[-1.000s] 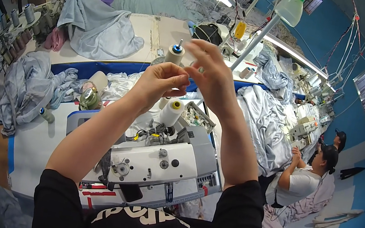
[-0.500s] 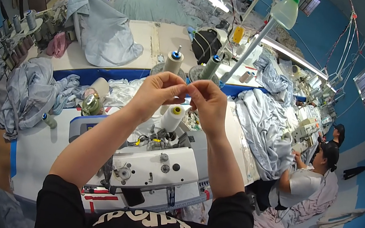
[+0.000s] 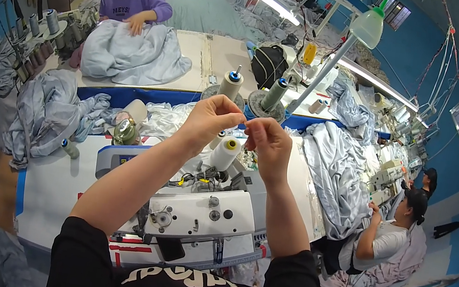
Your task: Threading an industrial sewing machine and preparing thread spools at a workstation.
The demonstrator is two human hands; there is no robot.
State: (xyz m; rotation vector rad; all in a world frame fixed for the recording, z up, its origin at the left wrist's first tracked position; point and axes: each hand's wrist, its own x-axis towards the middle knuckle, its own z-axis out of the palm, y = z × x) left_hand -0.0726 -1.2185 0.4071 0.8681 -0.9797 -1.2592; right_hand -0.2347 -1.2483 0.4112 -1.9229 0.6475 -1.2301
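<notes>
Fingertip to fingertip, my left hand (image 3: pixel 214 121) and my right hand (image 3: pixel 270 145) are raised above the sewing machine (image 3: pixel 244 206). Both are closed in a pinch. Whatever sits between the fingers is too fine to make out. Just below them stands a white thread cone (image 3: pixel 225 153) with a yellow top. Behind the hands are a beige thread cone (image 3: pixel 230 86) and a grey-green thread cone (image 3: pixel 274 95) on round stands.
Pale grey cloth (image 3: pixel 334 177) is heaped to the right, beside a seated person (image 3: pixel 385 235). More cloth (image 3: pixel 46 116) lies at the left. Across the blue divider, a person in purple (image 3: pixel 135 1) handles grey fabric (image 3: pixel 136 55). A lamp pole (image 3: pixel 326 69) rises behind my hands.
The view has shifted slightly, while my hands stay pinched together. Across the divider, the person in purple has lowered the raised fabric onto the table and now shows above it.
</notes>
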